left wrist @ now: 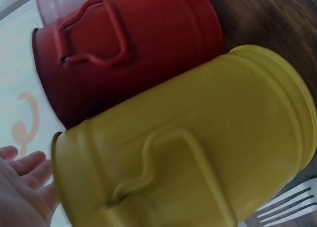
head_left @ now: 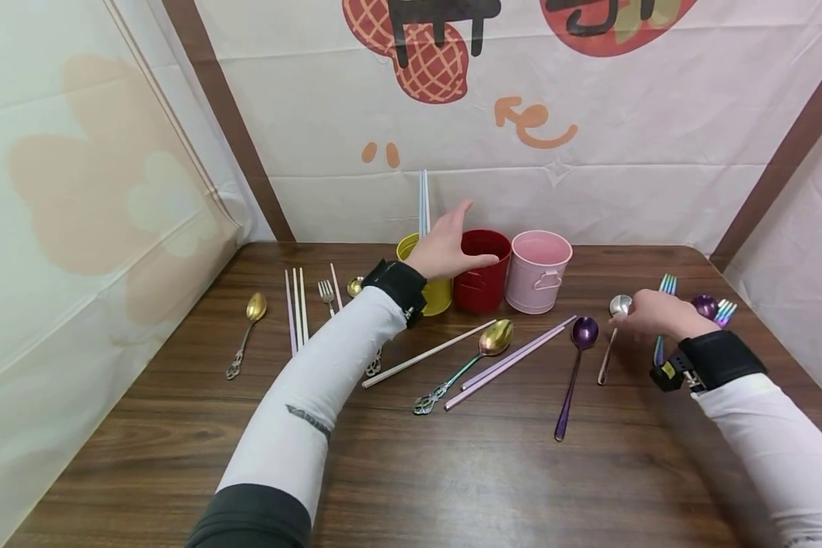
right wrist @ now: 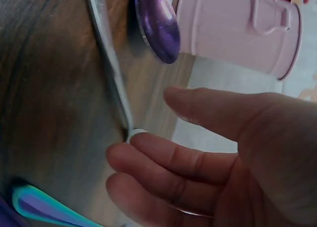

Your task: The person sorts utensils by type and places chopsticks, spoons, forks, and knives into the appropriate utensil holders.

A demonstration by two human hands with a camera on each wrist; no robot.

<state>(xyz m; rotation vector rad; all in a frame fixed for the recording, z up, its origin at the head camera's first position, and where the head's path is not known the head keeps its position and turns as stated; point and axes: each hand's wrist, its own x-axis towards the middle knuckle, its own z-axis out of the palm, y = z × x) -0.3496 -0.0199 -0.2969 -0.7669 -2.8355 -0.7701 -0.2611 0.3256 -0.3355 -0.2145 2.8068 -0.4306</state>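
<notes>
Left hand: released, fingers and thumb spread, right up at the rim of the yellow bucket. Left hand (head_left: 452, 247) isn't gripping anything I can see; up there it's clear of the stuff lying flat.
Right hand: also loose, thumb well off the fingers in the wrist shot, so I'd say no pinch. Right hand (head_left: 661, 313) is down at the silver spoon, toward the bench's right edge; fingers hide a bit of it.
Bench: dark wood bench (head_left: 493, 472), everything sits on it.
Buckets: yellow bucket (head_left: 440, 297), red bucket (head_left: 481, 281) and pink bucket (head_left: 533, 281) stand upright in a row near the back edge, probably so the mouths face up and the front stays free for loose pieces.
Upright chopsticks: pale chopsticks (head_left: 424, 202) poke out of the yellow one, presumably propped by its wall.
Flat chopsticks: lavender pair (head_left: 510, 364) lies slantwise mid-bench, just beside the gold-bowled spoon (head_left: 495, 337).
Purple spoon: purple spoon (head_left: 584, 333), handle toward the front edge, nothing on top of it.
Silver spoon: silver spoon (head_left: 619, 304) lies handle frontward too, so the hand meets the bowl end.
Rainbow fork: rainbow fork (head_left: 668, 285) is near the back right corner, partly behind the wrist.
</notes>
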